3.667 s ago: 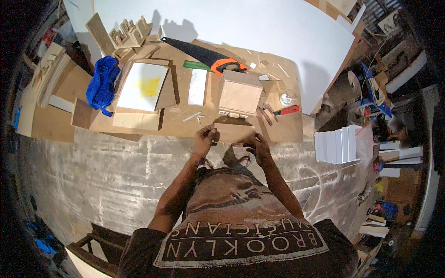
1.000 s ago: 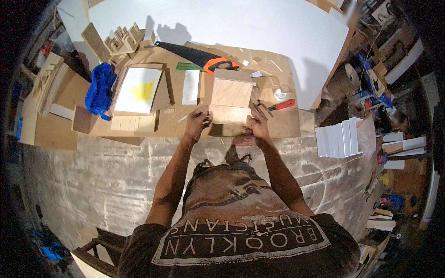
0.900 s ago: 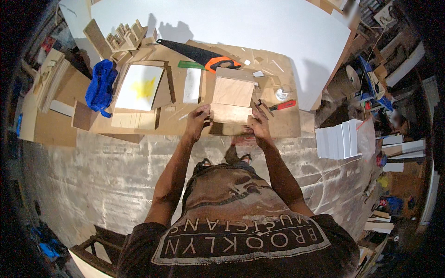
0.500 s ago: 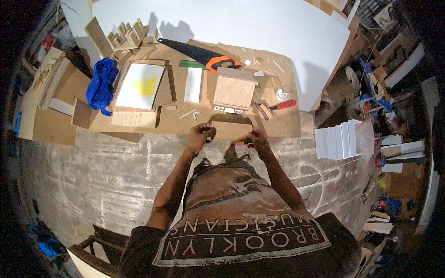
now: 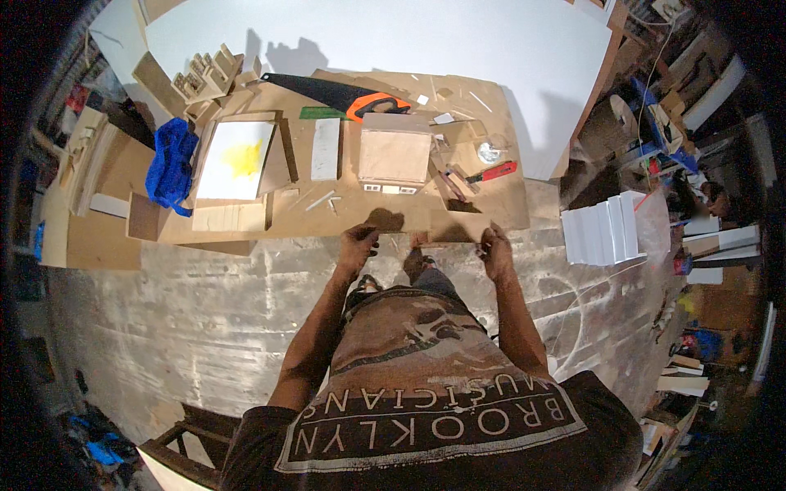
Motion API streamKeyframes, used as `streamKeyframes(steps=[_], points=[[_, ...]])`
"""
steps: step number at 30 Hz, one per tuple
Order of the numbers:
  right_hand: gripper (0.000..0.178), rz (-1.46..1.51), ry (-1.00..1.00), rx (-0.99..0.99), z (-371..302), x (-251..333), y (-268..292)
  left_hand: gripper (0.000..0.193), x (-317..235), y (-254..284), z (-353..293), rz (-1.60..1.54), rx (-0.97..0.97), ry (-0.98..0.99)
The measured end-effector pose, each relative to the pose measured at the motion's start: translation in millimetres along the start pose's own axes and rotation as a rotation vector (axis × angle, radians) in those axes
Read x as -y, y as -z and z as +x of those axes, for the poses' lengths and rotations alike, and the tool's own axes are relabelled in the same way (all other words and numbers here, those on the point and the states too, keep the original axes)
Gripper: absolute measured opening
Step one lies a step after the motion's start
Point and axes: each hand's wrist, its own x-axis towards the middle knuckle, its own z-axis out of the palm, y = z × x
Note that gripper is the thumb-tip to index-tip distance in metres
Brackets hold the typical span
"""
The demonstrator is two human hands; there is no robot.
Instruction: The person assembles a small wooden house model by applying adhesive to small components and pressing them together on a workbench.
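Observation:
My right hand (image 5: 494,252) pinches the right end of a small thin wooden board (image 5: 460,226) at the table's front edge. To its left, my left hand (image 5: 359,248) has come away from the board; its fingers are loosely curled and nothing shows in them. Just beyond the hands stands a small wooden model house (image 5: 394,151), with pale window frames on its near wall. A handsaw (image 5: 372,105) with an orange and black handle lies behind the house. Right of the house are a red-handled cutter (image 5: 492,172) and a small clear round container (image 5: 489,152).
Left on the brown worktable (image 5: 299,217) are a yellow-stained white sheet (image 5: 235,161), a white strip (image 5: 326,149) and a blue cloth or bag (image 5: 172,166). Wooden model parts (image 5: 205,75) stand at the back left. White panels (image 5: 604,231) stand on the floor at right.
The board has moved right with my right hand. My left hand has let go of the board's left end and stays near its former place. The view has shifted slightly.

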Motion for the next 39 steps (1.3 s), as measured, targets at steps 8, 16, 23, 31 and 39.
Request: streamKeyframes(steps=[8, 16, 23, 31, 39], points=[[0.016, -0.025, 0.104, -0.277, 65, 49, 94, 0.021, -1, -24, -8, -0.002, -0.203, 0.018], [0.016, -0.275, 0.231, -0.106, 148, 54, 129, 0.021, 12, -57, -22, -0.097, -0.446, 0.051], [0.034, -1.046, 1.03, -0.178, 187, 45, 159, 0.026, 25, -94, -34, -0.099, -0.623, 0.147], [0.057, -1.059, 0.742, -0.056, 166, 53, 143, 0.035, 27, -124, -33, -0.055, -0.602, 0.232], [0.018, -0.962, 0.816, -0.024, 159, 74, 113, 0.039, 5, -135, -15, 0.071, -0.556, 0.169]])
